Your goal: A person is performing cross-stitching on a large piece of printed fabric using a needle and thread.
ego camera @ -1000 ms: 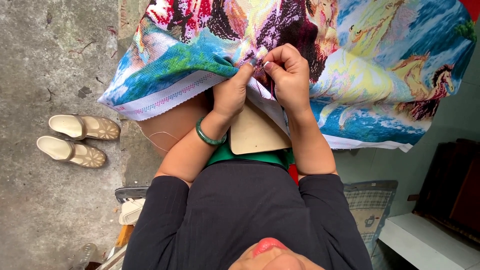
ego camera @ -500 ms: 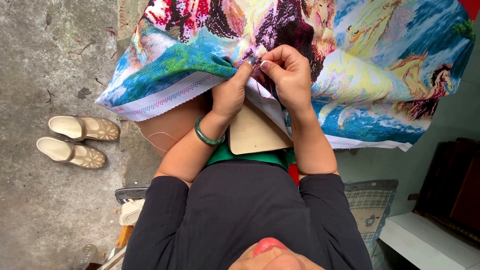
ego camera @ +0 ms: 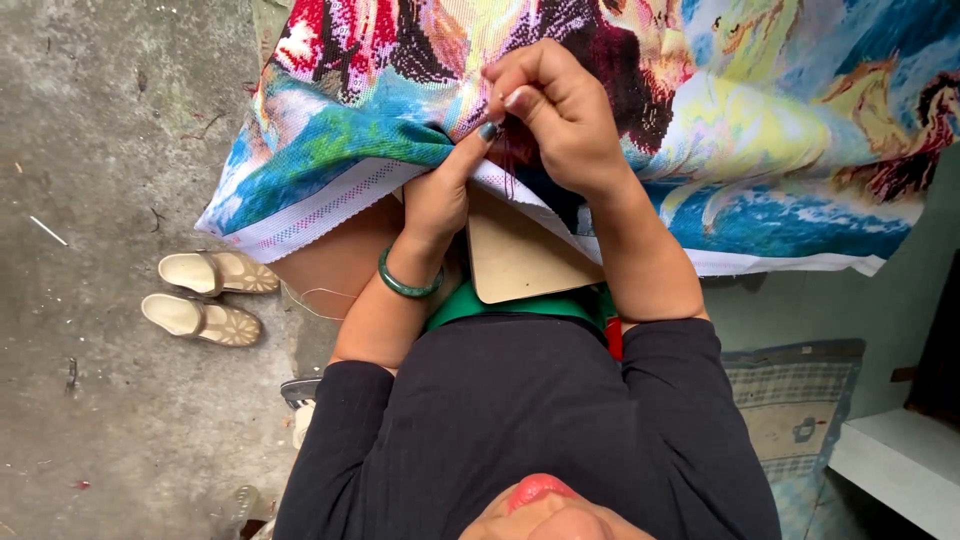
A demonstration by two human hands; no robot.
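Head view, one moment, items as we find them.

Item 1: cross-stitch cloth (ego camera: 700,130), large, many-coloured, worked in reds, blues, greens and yellows, with a plain white border along its near edge. It is spread across the upper part of the view, over our lap, and its left corner hangs down toward the floor.

Item 2: left hand (ego camera: 438,195), reaching up from below the cloth's white edge. Its fingers are closed narrow, gripping a fold of the cloth; a dark-painted nail shows at the pinch. A green bangle (ego camera: 405,285) sits on the wrist.

Item 3: right hand (ego camera: 560,115), lying on top of the cloth, just beside the left and touching it at the fingertips. Thumb and forefinger are pressed together in a fine pinch at the fabric. A dark thread (ego camera: 510,165) hangs down from this pinch; we cannot tell whether a needle is held.

Item 4: tan board (ego camera: 520,260), flat, with rounded corners, lying under the cloth's edge between our forearms, above a green garment (ego camera: 520,305).

Item 5: pair of pale sandals (ego camera: 205,295), side by side on the grey concrete floor (ego camera: 90,130), well apart from the hands, to the left.

Item 6: checked mat (ego camera: 790,420), lower right, next to a white ledge (ego camera: 900,465).
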